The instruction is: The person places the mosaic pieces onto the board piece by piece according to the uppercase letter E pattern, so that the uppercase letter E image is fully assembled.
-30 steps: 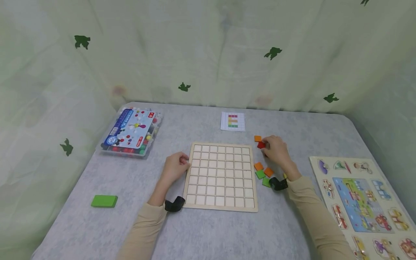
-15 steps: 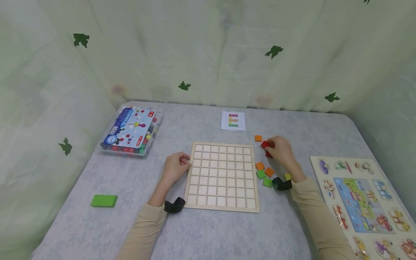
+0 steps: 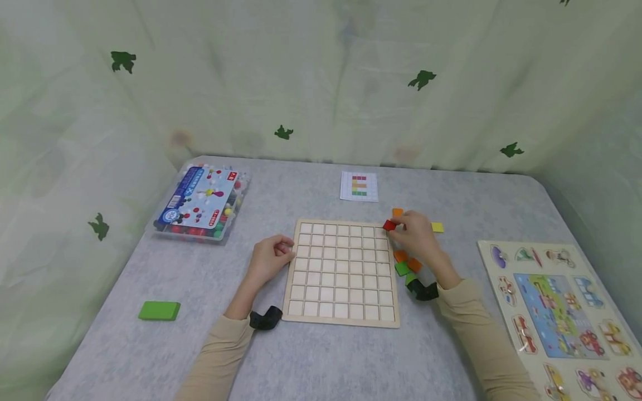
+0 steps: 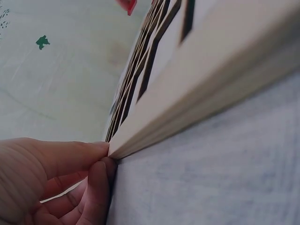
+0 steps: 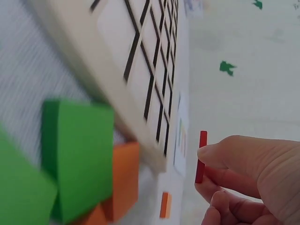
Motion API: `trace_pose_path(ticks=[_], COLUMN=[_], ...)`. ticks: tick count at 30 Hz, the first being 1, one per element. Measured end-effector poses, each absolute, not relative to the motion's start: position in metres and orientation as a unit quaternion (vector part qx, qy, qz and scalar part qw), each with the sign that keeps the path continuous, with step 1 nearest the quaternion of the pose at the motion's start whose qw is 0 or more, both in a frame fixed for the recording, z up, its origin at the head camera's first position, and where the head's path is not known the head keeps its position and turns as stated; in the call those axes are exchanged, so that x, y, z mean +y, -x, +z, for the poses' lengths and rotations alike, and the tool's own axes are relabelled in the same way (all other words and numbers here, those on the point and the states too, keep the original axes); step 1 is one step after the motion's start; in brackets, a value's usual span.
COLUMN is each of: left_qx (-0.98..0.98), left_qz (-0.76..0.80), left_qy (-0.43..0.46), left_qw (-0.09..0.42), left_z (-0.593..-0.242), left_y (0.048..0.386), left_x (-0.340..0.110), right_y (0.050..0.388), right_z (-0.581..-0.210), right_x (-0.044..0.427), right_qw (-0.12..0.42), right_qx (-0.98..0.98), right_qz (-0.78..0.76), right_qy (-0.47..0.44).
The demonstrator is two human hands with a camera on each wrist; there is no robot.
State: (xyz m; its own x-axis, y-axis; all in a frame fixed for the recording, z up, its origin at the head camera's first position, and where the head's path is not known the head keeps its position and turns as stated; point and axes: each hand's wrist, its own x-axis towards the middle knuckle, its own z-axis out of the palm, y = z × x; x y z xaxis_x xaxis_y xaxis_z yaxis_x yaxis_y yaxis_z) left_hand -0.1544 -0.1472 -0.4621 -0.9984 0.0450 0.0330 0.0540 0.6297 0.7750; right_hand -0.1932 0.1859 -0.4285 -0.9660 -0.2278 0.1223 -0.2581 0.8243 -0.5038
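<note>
A pale wooden grid board lies flat on the table, its squares bare. At its left edge my left hand pinches the frame; in the left wrist view the thumb and index finger meet at the board's edge. My right hand holds a red square tile between thumb and fingers, over the board's far right corner. The right wrist view shows this red tile edge-on. Beside the board lie orange tiles and green tiles, partly hidden by the right wrist.
Another orange tile and a yellow tile lie near the right hand. A printed pattern card is behind the board. A box of coloured balls and a green block stand left; a picture puzzle lies right.
The right hand has lifted a red tile from the pile and moved left with it to the board's corner. A yellow tile has come into view behind it. The left hand stays put.
</note>
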Motion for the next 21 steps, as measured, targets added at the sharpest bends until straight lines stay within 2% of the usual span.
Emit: trace_pose_path(ticks=[8,15,21], left_qx=[-0.901,-0.9,-0.903], left_qz=[-0.433,-0.435,-0.428], left_qy=[0.033,0.035,0.021], left_qw=[0.004,0.011,0.005], left_z=[-0.461,-0.461,-0.456], left_y=[0.154,0.154,0.154], left_x=[-0.141,-0.133,-0.129], right_y=[0.192,0.192,0.193], right_z=[-0.427,-0.427,-0.43], right_x=[0.157,0.133,0.12], right_qw=[0.024,-0.017,-0.021], right_qx=[-0.941,-0.937,-0.931], right_qz=[0.278,0.279,0.275], right_qy=[-0.194,-0.211,-0.24])
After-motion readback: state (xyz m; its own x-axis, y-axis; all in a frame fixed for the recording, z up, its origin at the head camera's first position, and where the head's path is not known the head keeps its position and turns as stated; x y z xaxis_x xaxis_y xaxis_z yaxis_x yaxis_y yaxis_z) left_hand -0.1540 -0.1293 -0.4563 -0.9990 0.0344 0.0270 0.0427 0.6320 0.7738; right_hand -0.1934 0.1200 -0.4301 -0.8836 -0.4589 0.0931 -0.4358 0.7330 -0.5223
